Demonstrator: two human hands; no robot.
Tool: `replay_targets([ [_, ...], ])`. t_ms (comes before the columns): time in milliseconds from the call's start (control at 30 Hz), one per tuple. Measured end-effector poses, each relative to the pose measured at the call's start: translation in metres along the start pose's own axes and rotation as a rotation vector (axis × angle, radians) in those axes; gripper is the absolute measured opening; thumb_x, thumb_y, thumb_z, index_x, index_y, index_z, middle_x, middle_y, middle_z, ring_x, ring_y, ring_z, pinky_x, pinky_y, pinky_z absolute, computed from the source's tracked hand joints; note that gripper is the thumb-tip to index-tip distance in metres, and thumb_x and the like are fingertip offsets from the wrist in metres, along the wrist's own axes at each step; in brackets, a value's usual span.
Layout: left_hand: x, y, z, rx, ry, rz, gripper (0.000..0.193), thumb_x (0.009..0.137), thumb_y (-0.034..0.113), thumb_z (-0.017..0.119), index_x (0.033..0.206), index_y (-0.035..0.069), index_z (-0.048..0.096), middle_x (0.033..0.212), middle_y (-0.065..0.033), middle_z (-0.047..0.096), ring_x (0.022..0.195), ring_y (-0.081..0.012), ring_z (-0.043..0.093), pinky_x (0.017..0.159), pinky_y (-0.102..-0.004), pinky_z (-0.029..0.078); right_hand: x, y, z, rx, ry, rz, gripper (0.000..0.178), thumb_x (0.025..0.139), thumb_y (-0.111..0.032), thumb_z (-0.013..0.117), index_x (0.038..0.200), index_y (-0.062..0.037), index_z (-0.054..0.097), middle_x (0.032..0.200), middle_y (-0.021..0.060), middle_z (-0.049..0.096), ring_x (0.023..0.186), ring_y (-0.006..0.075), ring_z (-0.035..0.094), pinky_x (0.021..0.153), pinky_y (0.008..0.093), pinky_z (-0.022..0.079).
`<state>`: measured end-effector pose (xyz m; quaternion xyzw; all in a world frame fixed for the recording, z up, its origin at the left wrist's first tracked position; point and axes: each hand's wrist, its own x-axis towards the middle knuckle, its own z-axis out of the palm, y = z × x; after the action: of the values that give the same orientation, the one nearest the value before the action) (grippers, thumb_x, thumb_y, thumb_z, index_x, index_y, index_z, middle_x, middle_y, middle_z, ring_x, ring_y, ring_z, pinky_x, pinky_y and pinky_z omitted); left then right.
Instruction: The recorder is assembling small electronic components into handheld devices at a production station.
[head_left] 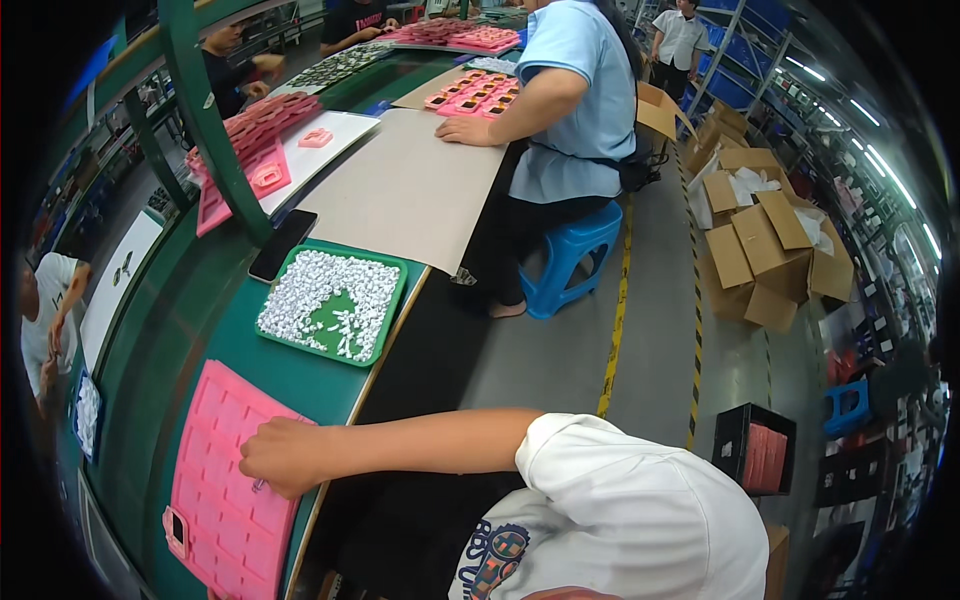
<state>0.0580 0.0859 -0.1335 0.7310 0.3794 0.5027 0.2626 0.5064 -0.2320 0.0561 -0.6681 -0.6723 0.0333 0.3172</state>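
Observation:
My right hand (283,457) reaches across a pink tray (225,425) with rows of slots. Its fingers are closed in a pinch low over the tray, and a small shiny piece (258,486) shows at the fingertips, too small to name. At the tray's left edge sits a small pink holder with a dark square part (177,530) in it. Beyond the tray stands a green tray (385,335) of many small white plastic pieces, with a bare patch in its middle. My left hand does not show.
A black phone (283,245) lies by a green post (205,110). Further along are a cardboard sheet (400,185) and stacked pink trays (265,120). A co-worker in light blue (575,90) sits on a blue stool (572,265). Cardboard boxes (765,245) stand on the floor.

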Motion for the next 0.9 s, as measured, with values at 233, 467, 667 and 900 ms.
replay_targets([
  [233, -0.012, 0.004, -0.004, 0.052, 0.013, -0.030, 0.043, 0.104, 0.027, 0.061, 0.132, -0.005, 0.063, 0.120, -0.0252, 0.066, 0.097, -0.0322, 0.065, 0.086, -0.0375, 0.055, 0.010, 0.001, 0.002, -0.081, -0.071, -0.049, 0.011, 0.076, -0.011, 0.065, 0.082, -0.0020, 0.069, 0.085, 0.0170, 0.069, 0.072, 0.0396, 0.065, 0.068, 0.0443, 0.054],
  [467, -0.040, 0.217, 0.016, 0.145, -0.147, -0.281, 0.042, 0.101, 0.015, 0.061, 0.141, 0.003, 0.059, 0.134, -0.0166, 0.064, 0.116, -0.0276, 0.062, 0.104, -0.0350, 0.048, 0.006, 0.010, 0.004, 0.186, -0.142, 0.088, 0.015, 0.084, -0.011, 0.057, 0.089, 0.0012, 0.064, 0.083, 0.0235, 0.069, 0.070, 0.0463, 0.067, 0.063, 0.0533, 0.053],
  [667, -0.035, 0.255, 0.039, 0.179, -0.025, -0.369, 0.046, 0.091, 0.010, 0.065, 0.136, 0.004, 0.060, 0.122, -0.0112, 0.064, 0.090, -0.0189, 0.060, 0.082, -0.0305, 0.051, 0.002, 0.013, 0.000, 0.252, 0.020, -0.051, 0.020, 0.074, -0.001, 0.065, 0.093, -0.0016, 0.067, 0.080, 0.0098, 0.068, 0.064, 0.0244, 0.058, 0.063, 0.0333, 0.049],
  [900, 0.002, 0.270, 0.044, 0.443, -0.040, -0.189, 0.056, 0.088, 0.017, 0.072, 0.140, 0.004, 0.055, 0.129, -0.0121, 0.059, 0.113, -0.0242, 0.057, 0.095, -0.0341, 0.048, 0.008, 0.003, 0.001, 0.301, 0.001, -0.018, 0.017, 0.075, -0.001, 0.064, 0.092, 0.0003, 0.068, 0.079, 0.0096, 0.069, 0.065, 0.0222, 0.058, 0.064, 0.0304, 0.049],
])
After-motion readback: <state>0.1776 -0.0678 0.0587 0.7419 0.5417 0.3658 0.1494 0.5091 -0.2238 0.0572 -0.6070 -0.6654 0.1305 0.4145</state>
